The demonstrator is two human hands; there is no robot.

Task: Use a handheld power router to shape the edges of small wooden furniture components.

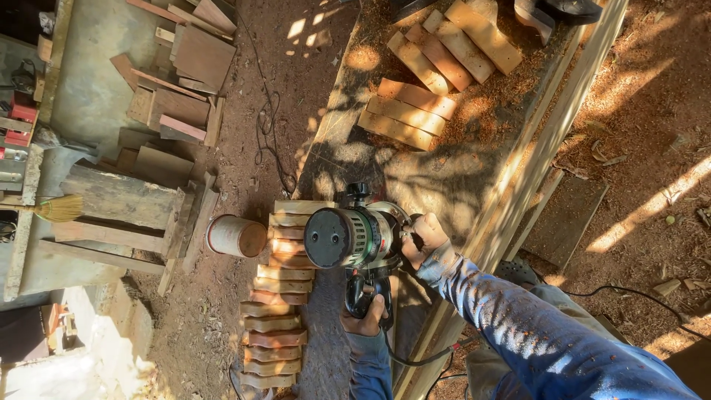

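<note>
my left hand (364, 320) wrapped round the near handle; my right hand (424, 241) gripping the right-side knob of the router (352, 238) | step: I judge routing shaped wooden pieces (278, 296) lined up left on the worktop (474, 155); next needs steady downward pressure | router: green-black, round black cap, cord (415, 359) trailing near

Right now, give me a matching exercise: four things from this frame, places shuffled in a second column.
1. green-and-black electric router
2. straw broom
3. rust-topped cylindrical can
4. loose pale wooden blocks

A. on the dirt floor beside the stacked pieces
B. far end of the sawdust-covered bench
C. gripped by both hands
D. left edge, by the timber stand

Pairs: 1-C, 2-D, 3-A, 4-B
</note>
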